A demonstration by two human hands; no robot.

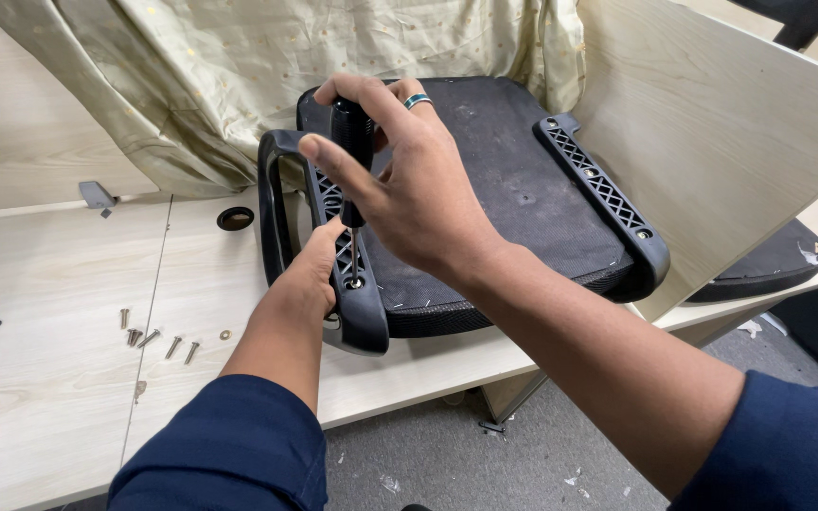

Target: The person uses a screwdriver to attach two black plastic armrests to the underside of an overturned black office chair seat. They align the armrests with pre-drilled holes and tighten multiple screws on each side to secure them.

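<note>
A black office-chair seat (504, 180) lies upside down on a pale wooden desk (49, 322), with a black plastic armrest bracket (357, 303) along its near-left edge. My right hand (409, 180) grips the black handle of a screwdriver (352, 142) held upright, its metal shaft tip down in a screw hole of the bracket. A ring sits on one finger. My left hand (310, 270) holds the bracket just beside the shaft, steadying it. A looped black armrest (276, 199) sticks out to the left.
Several loose screws (158, 339) and a washer lie on the desk left of my left arm. A cable hole (235, 219) is behind them. Cream fabric (239, 66) hangs at the back. A curved wooden panel (712, 123) stands on the right, a second black seat (769, 265) behind it.
</note>
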